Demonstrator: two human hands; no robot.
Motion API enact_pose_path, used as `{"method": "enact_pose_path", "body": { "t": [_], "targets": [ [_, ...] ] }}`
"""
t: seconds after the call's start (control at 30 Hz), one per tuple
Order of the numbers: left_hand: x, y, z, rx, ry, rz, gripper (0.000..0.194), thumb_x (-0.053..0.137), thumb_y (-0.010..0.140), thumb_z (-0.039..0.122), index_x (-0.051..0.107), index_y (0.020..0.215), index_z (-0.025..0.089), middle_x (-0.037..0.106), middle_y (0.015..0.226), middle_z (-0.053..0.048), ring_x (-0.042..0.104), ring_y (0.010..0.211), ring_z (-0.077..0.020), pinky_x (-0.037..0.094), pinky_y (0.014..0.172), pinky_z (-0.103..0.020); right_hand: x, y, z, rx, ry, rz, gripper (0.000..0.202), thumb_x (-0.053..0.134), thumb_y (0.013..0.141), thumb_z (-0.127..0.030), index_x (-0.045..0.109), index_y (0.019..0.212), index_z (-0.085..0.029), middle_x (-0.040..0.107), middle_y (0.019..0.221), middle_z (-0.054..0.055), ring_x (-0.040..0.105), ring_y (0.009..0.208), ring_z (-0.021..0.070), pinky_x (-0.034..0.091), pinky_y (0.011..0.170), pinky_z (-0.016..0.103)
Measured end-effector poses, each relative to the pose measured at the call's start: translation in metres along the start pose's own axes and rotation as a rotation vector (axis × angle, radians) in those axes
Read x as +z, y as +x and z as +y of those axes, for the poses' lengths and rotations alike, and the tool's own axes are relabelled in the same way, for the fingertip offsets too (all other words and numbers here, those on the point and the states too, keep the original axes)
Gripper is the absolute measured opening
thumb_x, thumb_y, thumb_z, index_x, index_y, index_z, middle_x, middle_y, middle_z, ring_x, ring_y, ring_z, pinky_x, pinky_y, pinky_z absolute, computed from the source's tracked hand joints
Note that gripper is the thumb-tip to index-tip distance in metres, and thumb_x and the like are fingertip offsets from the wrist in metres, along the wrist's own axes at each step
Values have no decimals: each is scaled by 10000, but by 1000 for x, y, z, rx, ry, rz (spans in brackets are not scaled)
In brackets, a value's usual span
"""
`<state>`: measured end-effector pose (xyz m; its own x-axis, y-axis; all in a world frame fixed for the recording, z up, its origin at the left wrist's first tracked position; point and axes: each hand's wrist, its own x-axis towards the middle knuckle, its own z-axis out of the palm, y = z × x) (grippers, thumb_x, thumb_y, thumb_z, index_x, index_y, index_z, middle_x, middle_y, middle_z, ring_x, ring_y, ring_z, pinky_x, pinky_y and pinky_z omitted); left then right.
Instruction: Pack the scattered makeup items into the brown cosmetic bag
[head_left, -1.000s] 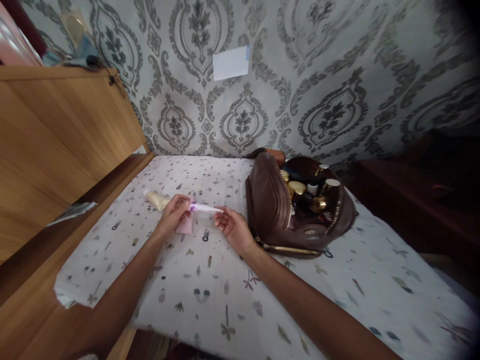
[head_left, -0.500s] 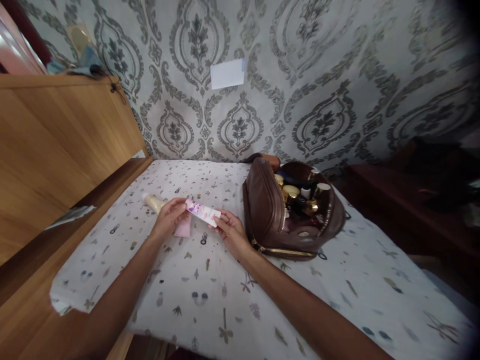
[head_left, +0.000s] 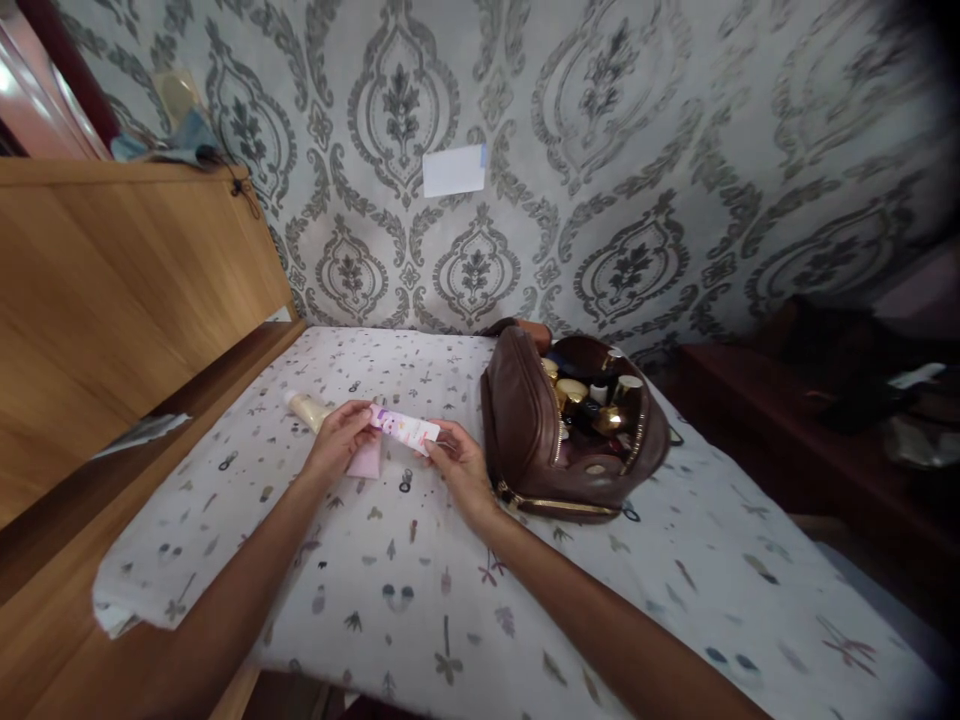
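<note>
Two tubes are already out on the printed cloth (head_left: 420, 610): a white, purple-patterned tube (head_left: 405, 428) is pinched between the left hand (head_left: 339, 440) and right hand (head_left: 457, 464), a cream tube (head_left: 306, 407) lies beside; many items remain in the open brown leather pouch (head_left: 574, 425).

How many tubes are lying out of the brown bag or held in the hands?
3: a white and purple tube held between the left hand and right hand; a cream tube on the cloth; a pink one under the left hand. The bag may hide more.
</note>
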<state>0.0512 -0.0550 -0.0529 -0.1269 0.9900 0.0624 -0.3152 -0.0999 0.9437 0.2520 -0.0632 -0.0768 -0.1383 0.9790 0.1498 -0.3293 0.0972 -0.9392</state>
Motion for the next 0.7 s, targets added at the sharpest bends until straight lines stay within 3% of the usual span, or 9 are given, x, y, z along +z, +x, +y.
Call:
{"method": "enact_pose_path", "body": {
  "t": [0.23,0.37,0.53,0.7],
  "targets": [
    [2,-6,3,31,-25,-81,343,844,698,327,677,942,153,677,876,-19,651,696,-108,563,669,-223,-4,2,-8,9,-59,82,316,774,687,-455,683,830,-189,713,825,32,610,661,152,504,614,270],
    [2,-8,3,41,-31,-120,336,843,702,304,683,966,170,659,925,-18,650,745,-117,563,704,-232,-7,0,-16,150,67,83,416,833,620,-510,678,818,-179,700,854,25,675,727,159,509,654,256],
    [4,-10,4,60,12,-169,328,830,722,300,681,993,191,633,999,-19,643,759,-118,555,725,-241,-10,-5,-26,358,217,42,523,845,572,-601,639,784,-170,700,736,40,682,629,162,428,509,217],
    [7,-14,9,49,112,-245,340,820,734,338,665,1000,194,633,987,-24,640,761,-133,539,730,-253,-11,-7,-34,299,272,50,485,877,559,-526,661,799,-164,721,778,35,665,648,130,426,537,205]
  ]
}}
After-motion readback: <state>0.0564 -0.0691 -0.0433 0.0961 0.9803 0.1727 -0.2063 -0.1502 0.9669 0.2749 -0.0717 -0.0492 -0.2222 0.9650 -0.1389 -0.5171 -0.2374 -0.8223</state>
